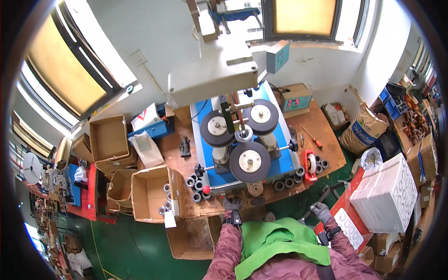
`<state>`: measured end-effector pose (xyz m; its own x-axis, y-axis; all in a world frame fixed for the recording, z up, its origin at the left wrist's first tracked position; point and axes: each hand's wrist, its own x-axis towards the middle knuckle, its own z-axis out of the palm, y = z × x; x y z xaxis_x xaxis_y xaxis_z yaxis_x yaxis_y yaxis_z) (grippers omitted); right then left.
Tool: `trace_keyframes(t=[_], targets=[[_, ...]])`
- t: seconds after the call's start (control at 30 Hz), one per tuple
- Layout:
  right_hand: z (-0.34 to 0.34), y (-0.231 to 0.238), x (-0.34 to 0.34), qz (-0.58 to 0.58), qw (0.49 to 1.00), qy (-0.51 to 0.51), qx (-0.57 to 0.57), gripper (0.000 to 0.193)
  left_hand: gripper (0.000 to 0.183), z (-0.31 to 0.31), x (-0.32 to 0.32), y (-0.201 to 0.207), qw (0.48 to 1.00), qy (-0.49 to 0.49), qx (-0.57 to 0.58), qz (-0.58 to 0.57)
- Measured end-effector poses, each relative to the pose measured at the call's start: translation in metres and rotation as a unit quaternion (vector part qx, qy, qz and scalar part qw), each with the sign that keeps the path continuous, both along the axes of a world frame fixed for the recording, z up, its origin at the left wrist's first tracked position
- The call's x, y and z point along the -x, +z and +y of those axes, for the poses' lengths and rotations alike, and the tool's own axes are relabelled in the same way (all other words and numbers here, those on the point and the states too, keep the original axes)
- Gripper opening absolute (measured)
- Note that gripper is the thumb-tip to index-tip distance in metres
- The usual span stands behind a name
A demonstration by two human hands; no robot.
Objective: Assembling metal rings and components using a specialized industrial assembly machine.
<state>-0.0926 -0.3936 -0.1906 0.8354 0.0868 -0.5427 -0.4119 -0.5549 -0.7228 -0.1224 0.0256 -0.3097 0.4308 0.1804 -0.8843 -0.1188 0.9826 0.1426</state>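
Observation:
A blue-based machine with three black rollers [250, 162] stands in front of me. A grey metal ring [243, 135] sits upright between the rollers. My left hand [232, 203], in a grey glove, is at the table's front edge below the machine, its fingers loosely bent and nothing seen in them. Close by on the left are several grey rings [196, 186]. My right hand [320, 211], also gloved, hangs beyond the table edge on the right. Its fingers are slightly curled and I make out nothing in them. More grey rings [289, 182] lie right of the machine.
A cardboard box [151, 191] with a few rings stands at the left. The red clamp-like fixture [310, 164], a screwdriver [318, 142] and a control box [297, 101] are on the wooden table's right part. A white foam block [380, 191] stands at my right.

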Motion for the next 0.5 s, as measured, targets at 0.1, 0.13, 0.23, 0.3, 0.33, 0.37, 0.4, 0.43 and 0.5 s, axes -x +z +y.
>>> trace_keyframes(t=[0.1,0.13,0.23,0.3,0.33,0.37,0.4,0.43,0.5], targets=[[0.002,-0.002,0.000,0.016,1.000,0.002,0.007,0.015,0.052,0.003,-0.012,0.006,0.997,0.031,0.032,0.071],[0.003,-0.003,0.004,0.020,1.000,-0.012,-0.007,0.015,0.048,0.001,-0.006,0.002,0.994,0.035,0.041,0.094],[0.019,0.009,0.005,-0.001,0.999,0.033,-0.011,0.014,0.044,0.015,0.019,-0.014,0.997,0.026,0.006,-0.067],[0.006,0.002,0.013,0.001,1.000,0.019,-0.013,0.015,0.042,0.001,0.011,0.002,0.985,0.015,-0.011,-0.171],[0.010,-0.002,0.005,-0.002,0.999,0.026,-0.028,0.015,0.042,0.006,0.008,0.005,0.984,0.019,-0.016,-0.179],[0.011,0.003,0.004,0.013,1.000,0.019,-0.016,0.015,0.044,0.006,0.013,0.004,0.995,0.030,0.012,-0.092],[0.013,0.007,-0.002,0.008,1.000,0.020,-0.018,0.015,0.047,0.008,0.015,0.003,0.998,0.041,0.039,-0.004],[0.017,0.017,-0.006,0.002,0.999,0.035,-0.015,0.014,0.047,0.009,0.020,0.004,0.997,0.060,0.050,-0.013],[0.024,0.045,-0.013,0.002,0.999,0.046,-0.028,0.015,0.046,0.016,0.026,0.019,0.999,0.045,0.011,-0.021]])
